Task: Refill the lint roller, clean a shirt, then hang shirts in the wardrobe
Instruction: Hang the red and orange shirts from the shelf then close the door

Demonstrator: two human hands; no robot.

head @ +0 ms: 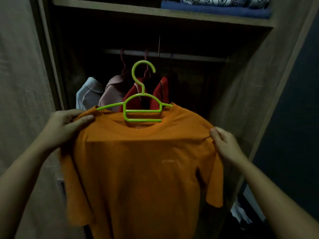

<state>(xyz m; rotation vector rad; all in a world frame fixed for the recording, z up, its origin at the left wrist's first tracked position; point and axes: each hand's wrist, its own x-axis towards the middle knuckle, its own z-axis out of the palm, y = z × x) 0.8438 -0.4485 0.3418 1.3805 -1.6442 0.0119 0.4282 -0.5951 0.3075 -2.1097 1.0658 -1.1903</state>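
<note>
An orange T-shirt (138, 169) hangs on a bright green plastic hanger (141, 104) in front of the open wardrobe. My left hand (67, 125) pinches the shirt's left shoulder, thumb on top. My right hand (222, 144) grips the right shoulder seam. The hanger's hook (143, 68) points up, below and in front of the clothes rail (189, 56), not on it. No lint roller is visible.
On the rail hang a pale blue shirt (88, 94), a pinkish one (112, 94) and a red garment (160, 92) on dark red hangers. Folded blue and patterned textiles (215, 7) lie on the upper shelf. Wardrobe side panels (250, 83) flank the opening; the rail's right part is dark.
</note>
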